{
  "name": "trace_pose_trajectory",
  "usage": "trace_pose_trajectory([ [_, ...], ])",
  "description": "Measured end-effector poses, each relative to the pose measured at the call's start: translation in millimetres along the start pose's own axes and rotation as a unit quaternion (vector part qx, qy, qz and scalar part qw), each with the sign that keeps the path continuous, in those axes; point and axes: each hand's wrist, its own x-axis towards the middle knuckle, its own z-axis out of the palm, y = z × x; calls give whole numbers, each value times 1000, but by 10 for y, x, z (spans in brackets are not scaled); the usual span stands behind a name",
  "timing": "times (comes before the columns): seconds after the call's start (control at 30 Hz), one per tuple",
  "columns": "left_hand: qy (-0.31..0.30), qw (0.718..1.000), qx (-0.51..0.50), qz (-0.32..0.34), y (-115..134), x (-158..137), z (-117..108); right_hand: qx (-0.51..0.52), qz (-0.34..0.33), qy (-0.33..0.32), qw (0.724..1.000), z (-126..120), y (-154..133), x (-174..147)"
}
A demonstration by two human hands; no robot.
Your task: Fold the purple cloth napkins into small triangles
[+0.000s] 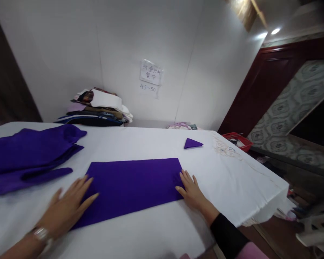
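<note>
Loose purple pile by the far-left corner of the white tabletop, running out of view. Left hand palm down at the left end of the flat purple cloth, thumb out from the fingers. Cloth lies mid-tabletop; long axis left-right, roughly parallel to the far edge, short ends facing left and right. Right hand on its right end, fingers slightly apart, nothing gripped. Folded purple triangle near the far edge, sharp tip toward the right edge.
</note>
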Motion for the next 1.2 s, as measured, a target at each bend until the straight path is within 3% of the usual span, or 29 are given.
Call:
trace_pose_trajectory([
  [0.13,-45,994,-15,100,458,575,178,38,-120,-19,992,11,-680,593],
  [0.23,-52,994,-16,96,649,896,303,53,-179,-35,982,135,-1141,994],
  [0.3,-57,995,-17,78,675,1007,366,54,-200,-39,977,224,-1286,1190],
  [0.37,-64,995,-24,67,652,1056,411,49,-202,-40,977,280,-1255,1322],
  [0.43,-68,995,-33,68,617,1072,438,40,-172,-40,983,288,-1051,1392],
  [0.67,-57,994,-57,71,582,1056,494,-10,72,-28,997,104,215,1242],
  [0.77,-57,993,-71,72,598,1039,489,-32,115,-12,993,116,387,1086],
  [0.83,-60,992,-88,74,602,1036,455,-43,83,7,996,182,262,961],
  [0.97,-46,989,-134,46,552,956,332,-31,-109,-10,993,356,-250,615],
  [1.03,-24,990,-133,47,498,809,281,-22,-169,-29,985,419,-429,451],
  [1.2,-27,991,-81,100,243,253,258,-28,-172,-25,984,453,-494,315],
])
